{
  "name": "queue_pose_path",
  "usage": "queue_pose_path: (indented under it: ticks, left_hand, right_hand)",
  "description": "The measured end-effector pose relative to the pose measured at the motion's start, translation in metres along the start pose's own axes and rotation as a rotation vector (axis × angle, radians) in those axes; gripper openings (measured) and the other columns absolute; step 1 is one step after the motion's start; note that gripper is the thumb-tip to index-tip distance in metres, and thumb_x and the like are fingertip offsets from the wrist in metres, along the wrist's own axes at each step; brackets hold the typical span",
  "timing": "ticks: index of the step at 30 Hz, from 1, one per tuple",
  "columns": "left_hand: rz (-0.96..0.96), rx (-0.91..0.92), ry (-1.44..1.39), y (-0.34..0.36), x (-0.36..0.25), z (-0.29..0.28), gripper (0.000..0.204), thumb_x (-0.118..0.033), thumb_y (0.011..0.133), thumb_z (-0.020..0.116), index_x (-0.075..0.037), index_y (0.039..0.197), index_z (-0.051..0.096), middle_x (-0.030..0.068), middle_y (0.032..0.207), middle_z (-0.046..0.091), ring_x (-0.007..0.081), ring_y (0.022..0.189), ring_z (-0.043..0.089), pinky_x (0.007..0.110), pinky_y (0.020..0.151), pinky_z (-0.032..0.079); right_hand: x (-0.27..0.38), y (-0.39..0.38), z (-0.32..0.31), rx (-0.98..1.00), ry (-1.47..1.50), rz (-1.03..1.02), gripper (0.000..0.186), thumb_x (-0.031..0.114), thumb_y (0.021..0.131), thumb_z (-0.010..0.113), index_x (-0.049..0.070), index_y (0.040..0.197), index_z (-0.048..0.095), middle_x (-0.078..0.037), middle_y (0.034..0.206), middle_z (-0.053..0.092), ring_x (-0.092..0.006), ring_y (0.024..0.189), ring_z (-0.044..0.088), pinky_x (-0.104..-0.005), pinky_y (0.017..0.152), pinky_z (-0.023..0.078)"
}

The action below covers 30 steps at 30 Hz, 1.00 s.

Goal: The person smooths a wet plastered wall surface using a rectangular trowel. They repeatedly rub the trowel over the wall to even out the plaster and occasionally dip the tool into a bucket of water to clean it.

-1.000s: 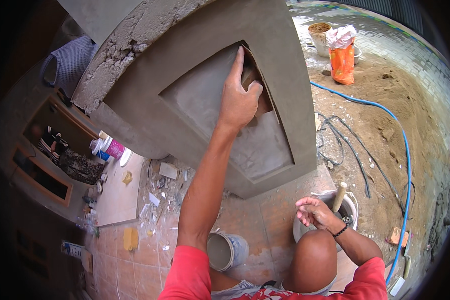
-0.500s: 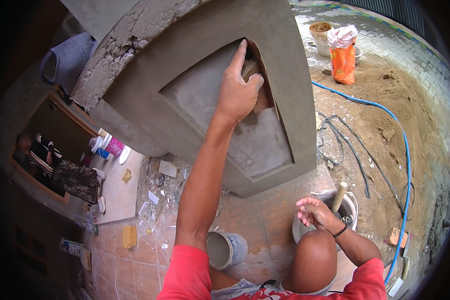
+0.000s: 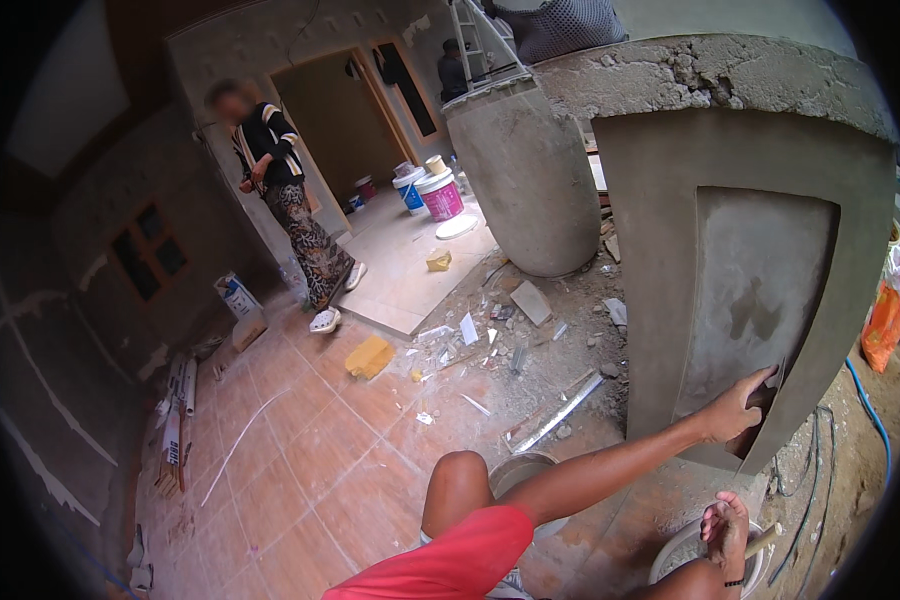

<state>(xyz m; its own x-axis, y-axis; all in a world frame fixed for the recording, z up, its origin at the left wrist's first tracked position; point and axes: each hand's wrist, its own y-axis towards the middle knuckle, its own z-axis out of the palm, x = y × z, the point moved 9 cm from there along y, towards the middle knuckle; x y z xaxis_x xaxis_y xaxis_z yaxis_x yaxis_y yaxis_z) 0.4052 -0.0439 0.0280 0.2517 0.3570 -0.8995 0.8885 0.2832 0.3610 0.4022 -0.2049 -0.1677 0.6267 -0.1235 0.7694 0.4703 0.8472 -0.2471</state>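
Note:
My left hand [image 3: 735, 408] reaches into the lower right corner of a recessed panel [image 3: 735, 260] in a grey plastered pillar [image 3: 650, 250]. Its index finger points along the recess edge. Under the fingers shows a flat brown piece [image 3: 744, 440], wood by its look, mostly hidden by the hand. A damp dark patch marks the panel above. My right hand [image 3: 727, 522], with a dark bracelet at the wrist, hovers over a pale bucket [image 3: 667, 562], fingers loosely curled and apart, nothing seen in them. A wooden handle [image 3: 765, 540] sticks out of that bucket.
A second bucket [image 3: 518, 468] stands behind my left forearm. Broken tile and rubble [image 3: 530, 302] lie by the pillar, with a yellow sponge-like block [image 3: 369, 357] on the tiles. A person [image 3: 285, 200] stands near the doorway. A blue hose [image 3: 870, 410] runs at the right.
My view has swung left. My left hand has moved from the panel's upper corner down to its lower right corner with the brown piece. My right hand stays over the bucket.

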Motion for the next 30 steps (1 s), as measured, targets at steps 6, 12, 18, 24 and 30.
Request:
queue_pose_path:
  ticks: [6, 12, 18, 24, 30]
  left_hand:
    - [-0.067, 0.326, -0.134, -0.044, -0.056, 0.013, 0.060, 0.001, 0.075, 0.059, 0.004, 0.134, 0.046, 0.0112, 0.121, 0.059, 0.0161, 0.119, 0.049, 0.031, 0.108, 0.035]
    - [-0.260, 0.497, -0.379, -0.056, -0.067, 0.032, 0.042, -0.002, 0.087, 0.059, -0.001, 0.127, 0.047, 0.0096, 0.091, 0.066, 0.0090, 0.047, 0.058, 0.022, 0.035, 0.045]
    - [-0.143, 0.512, -0.258, -0.057, -0.078, 0.016, 0.056, -0.004, 0.093, 0.057, -0.003, 0.145, 0.036, 0.0109, 0.115, 0.062, 0.0161, 0.098, 0.064, 0.031, 0.083, 0.054]
    - [-0.360, 0.014, -0.122, -0.074, -0.023, -0.053, 0.066, 0.002, 0.091, 0.053, -0.005, 0.152, 0.028, 0.0142, 0.136, 0.052, 0.0223, 0.121, 0.053, 0.034, 0.102, 0.043]
    - [-0.569, 0.034, 0.052, -0.166, 0.007, -0.110, 0.065, 0.003, 0.090, 0.057, -0.004, 0.150, 0.032, 0.0144, 0.129, 0.055, 0.0211, 0.118, 0.054, 0.033, 0.101, 0.045]
  right_hand:
    - [0.052, 0.024, 0.022, 0.075, 0.039, -0.169, 0.024, 0.023, 0.093, 0.060, 0.005, 0.109, 0.056, -0.010, 0.081, 0.064, -0.0168, 0.058, 0.061, -0.0284, 0.043, 0.051]
    - [0.079, 0.023, 0.106, 0.483, -0.290, -0.111, 0.045, 0.037, 0.092, 0.059, -0.002, 0.114, 0.057, -0.022, 0.093, 0.066, -0.0371, 0.077, 0.067, -0.0425, 0.051, 0.055]
    - [0.088, 0.008, 0.094, 0.321, 0.316, 0.030, 0.049, 0.027, 0.091, 0.063, -0.003, 0.129, 0.054, -0.020, 0.111, 0.065, -0.0338, 0.094, 0.068, -0.0409, 0.079, 0.059]
    - [0.208, -0.028, 0.079, 0.122, -0.085, -0.725, 0.068, 0.009, 0.085, 0.072, -0.001, 0.143, 0.040, -0.012, 0.131, 0.056, -0.0188, 0.116, 0.059, -0.0349, 0.099, 0.048]
    - [0.337, -0.071, 0.133, -0.506, -1.104, -1.397, 0.061, 0.000, 0.080, 0.062, 0.006, 0.140, 0.051, -0.010, 0.108, 0.060, -0.0168, 0.090, 0.060, -0.0298, 0.084, 0.048]
